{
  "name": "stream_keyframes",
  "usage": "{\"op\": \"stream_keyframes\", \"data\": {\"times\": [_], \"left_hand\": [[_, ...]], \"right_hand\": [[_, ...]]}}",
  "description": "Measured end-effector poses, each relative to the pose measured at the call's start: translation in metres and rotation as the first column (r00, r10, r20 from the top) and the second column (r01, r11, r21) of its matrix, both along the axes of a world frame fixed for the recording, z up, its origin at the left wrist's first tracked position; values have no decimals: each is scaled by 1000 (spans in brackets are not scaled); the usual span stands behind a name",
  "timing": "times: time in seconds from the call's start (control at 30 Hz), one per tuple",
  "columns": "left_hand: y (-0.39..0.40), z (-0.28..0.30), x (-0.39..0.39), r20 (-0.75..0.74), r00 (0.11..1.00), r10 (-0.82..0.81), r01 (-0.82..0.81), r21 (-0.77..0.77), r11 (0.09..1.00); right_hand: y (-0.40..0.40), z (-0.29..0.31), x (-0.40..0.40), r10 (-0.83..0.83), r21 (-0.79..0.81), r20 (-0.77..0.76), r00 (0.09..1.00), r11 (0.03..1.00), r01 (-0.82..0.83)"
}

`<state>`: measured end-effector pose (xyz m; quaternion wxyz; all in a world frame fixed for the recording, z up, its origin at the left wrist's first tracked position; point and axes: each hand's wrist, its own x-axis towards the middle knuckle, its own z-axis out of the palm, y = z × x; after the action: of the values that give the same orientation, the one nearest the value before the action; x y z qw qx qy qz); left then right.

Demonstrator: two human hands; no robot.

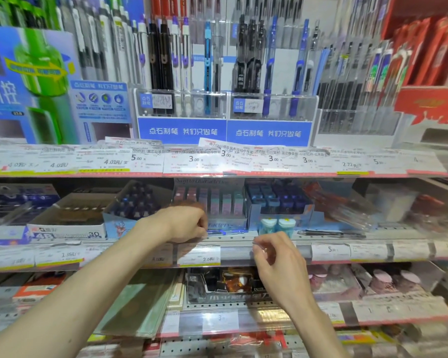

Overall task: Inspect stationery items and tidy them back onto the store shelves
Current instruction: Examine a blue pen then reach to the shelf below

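Blue is the first thing I pick out at the working spot: a blue pen [224,232] lying flat along the front lip of the middle shelf [243,238], its long axis running left to right, parallel to the shelf edge. My left hand [185,223] sits right at the pen's left end, fingers curled down toward it; whether the fingertips are actually pinching the barrel or only touching it I cannot tell, since the knuckles hide the contact and the frame is smeared. My right hand [274,257] hangs lower, in front of the clear price-tag rail [199,255], with thumb and forefinger drawn close together as if nipping something thin (I see nothing definite between them, perhaps the edge of the plastic strip).

So the pen lies just right of my left hand and up and left of my right, and the left is plainly the nearer one. Behind the pen stands a pastel display box [212,202], with two pale blue bottles [277,226] just to the right and a black pen [329,233] lying further along the same lip.

My reading is that the loose pen does not belong on the ledge, and the upright pen racks [225,104] on the top shelf look the likely home. Lifting it cleanly calls for a grip near mid-barrel, then a turn from level to upright.
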<state>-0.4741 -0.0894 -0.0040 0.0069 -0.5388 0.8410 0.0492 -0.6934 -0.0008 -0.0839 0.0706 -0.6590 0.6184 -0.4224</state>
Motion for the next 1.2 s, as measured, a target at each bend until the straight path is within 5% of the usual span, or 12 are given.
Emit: {"op": "stream_keyframes", "data": {"times": [0.27, 0.43, 0.6, 1.2], "left_hand": [[23, -2, 7, -170, 985, -30, -11, -237, 972], [43, -5, 10, -265, 958, -112, 11, -354, 935], [64, -3, 8, -333, 921, -201, 65, -377, 924], [81, 120, -32, -279, 831, -481, 149, -722, 676]], "right_hand": [[-2, 10, 1, -2, 13, 183, 983, 1000, -1], [-4, 29, 14, 99, 22, 478, 873, 992, -124], [9, 48, 14, 160, -38, 605, 780, 984, -173], [34, 180, -37, 369, -380, 552, 748, 910, -168]]}}
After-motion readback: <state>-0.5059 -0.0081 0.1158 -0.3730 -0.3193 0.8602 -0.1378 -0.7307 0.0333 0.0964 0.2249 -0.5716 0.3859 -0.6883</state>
